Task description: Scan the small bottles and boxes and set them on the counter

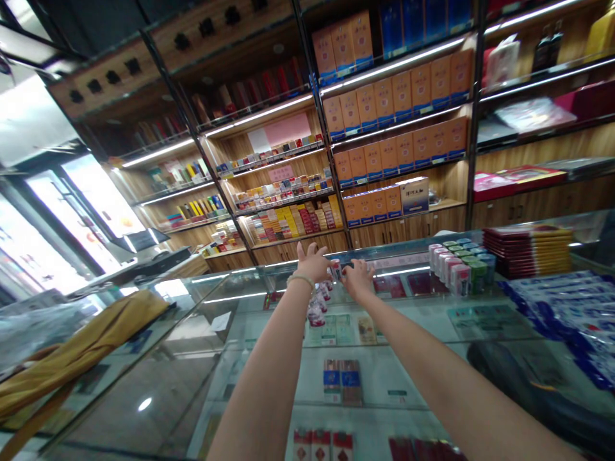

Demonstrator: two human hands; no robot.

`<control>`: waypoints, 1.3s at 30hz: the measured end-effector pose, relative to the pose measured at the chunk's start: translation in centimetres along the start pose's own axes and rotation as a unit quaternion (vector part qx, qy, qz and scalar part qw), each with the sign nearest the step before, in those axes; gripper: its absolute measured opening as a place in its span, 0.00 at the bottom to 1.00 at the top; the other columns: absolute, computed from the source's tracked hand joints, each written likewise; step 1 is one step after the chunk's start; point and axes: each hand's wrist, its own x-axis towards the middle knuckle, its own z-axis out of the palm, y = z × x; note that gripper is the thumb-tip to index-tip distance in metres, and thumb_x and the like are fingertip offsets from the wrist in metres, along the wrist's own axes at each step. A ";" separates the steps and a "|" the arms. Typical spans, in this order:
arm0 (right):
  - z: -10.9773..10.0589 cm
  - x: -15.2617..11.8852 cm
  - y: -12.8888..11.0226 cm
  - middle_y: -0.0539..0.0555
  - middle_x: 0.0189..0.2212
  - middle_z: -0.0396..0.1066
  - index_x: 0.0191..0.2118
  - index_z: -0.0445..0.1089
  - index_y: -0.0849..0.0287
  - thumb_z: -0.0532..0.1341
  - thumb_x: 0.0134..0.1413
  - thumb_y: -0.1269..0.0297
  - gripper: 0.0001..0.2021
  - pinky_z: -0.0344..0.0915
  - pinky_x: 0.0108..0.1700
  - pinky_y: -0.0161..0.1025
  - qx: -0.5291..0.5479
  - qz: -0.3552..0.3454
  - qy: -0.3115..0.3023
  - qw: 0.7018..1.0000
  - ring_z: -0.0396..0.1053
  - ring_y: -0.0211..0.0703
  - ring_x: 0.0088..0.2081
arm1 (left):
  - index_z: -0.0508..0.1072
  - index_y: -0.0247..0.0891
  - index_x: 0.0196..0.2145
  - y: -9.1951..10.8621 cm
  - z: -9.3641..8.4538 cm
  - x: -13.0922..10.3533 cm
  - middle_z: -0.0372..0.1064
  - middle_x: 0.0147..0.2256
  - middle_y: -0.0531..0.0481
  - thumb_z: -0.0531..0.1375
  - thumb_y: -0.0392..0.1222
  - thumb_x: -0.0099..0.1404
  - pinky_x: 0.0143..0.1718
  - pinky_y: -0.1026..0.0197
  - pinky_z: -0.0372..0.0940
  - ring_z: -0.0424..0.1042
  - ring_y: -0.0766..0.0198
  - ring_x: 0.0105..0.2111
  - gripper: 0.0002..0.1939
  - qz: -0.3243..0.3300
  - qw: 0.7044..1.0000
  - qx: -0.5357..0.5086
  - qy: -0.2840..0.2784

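Both my arms reach forward over a glass display counter (269,320). My left hand (312,262), with a pale bracelet at the wrist, has its fingers spread above the far end of a row of small clear containers with pinkish-red parts (317,310). My right hand (359,280) is just right of that row, its fingers curled in toward a small red-and-white container (335,269) between the two hands. Its fingertips appear to close on this container, though distance and blur soften the contact. The left thumb is close to the same container.
Right of my hands stand pink, green and blue small containers (459,266), stacked red-and-yellow packs (526,250) and blue-white packets (567,314). A mustard garment (91,346) lies at left. Cigarette packs (342,381) show under the glass. Stocked shelves (394,150) line the wall.
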 end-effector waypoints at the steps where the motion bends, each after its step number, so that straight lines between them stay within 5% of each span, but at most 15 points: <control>1: 0.0 0.0 0.0 0.61 0.66 0.58 0.48 0.76 0.52 0.61 0.59 0.62 0.12 0.46 0.64 0.64 0.000 0.001 -0.001 1.000 0.48 0.62 0.67 | 0.77 0.64 0.50 0.1 -0.2 0.0 0.56 0.68 0.53 0.69 0.53 0.57 0.62 0.19 0.24 0.43 0.35 0.70 0.22 -0.003 1.000 0.002 -0.011; 19: 0.6 0.0 0.1 0.62 0.65 0.58 0.49 0.74 0.55 0.60 0.60 0.62 0.13 0.44 0.64 0.62 0.005 -0.009 0.002 1.000 0.47 0.58 0.67 | 0.74 0.57 0.55 0.2 0.1 -0.5 0.58 0.67 0.48 0.60 0.48 0.66 0.65 0.23 0.30 0.48 0.41 0.69 0.19 -0.032 0.999 -0.019 0.039; 24: 0.2 -0.3 0.1 0.64 0.67 0.55 0.56 0.70 0.57 0.61 0.59 0.61 0.20 0.43 0.65 0.62 0.002 0.004 0.007 1.000 0.46 0.59 0.68 | 0.72 0.56 0.58 0.4 0.1 -1.1 0.53 0.69 0.47 0.61 0.50 0.65 0.66 0.24 0.29 0.46 0.41 0.70 0.23 -0.038 0.998 -0.015 0.044; 32: -1.6 -2.0 -0.3 0.66 0.72 0.42 0.70 0.53 0.60 0.60 0.60 0.58 0.35 0.36 0.68 0.62 -0.024 0.021 0.008 0.999 0.36 0.60 0.72 | 0.63 0.54 0.65 1.0 -0.8 -2.7 0.45 0.72 0.46 0.55 0.55 0.69 0.66 0.24 0.26 0.40 0.43 0.72 0.28 -0.056 0.998 0.003 0.041; 39: -5.1 -3.5 -0.1 0.67 0.74 0.34 0.72 0.46 0.62 0.58 0.63 0.55 0.37 0.33 0.68 0.64 -0.038 0.009 -0.010 0.999 0.31 0.61 0.73 | 0.62 0.52 0.66 2.4 -2.6 -4.5 0.45 0.72 0.45 0.53 0.56 0.70 0.66 0.25 0.27 0.40 0.44 0.72 0.28 -0.053 0.998 0.015 0.039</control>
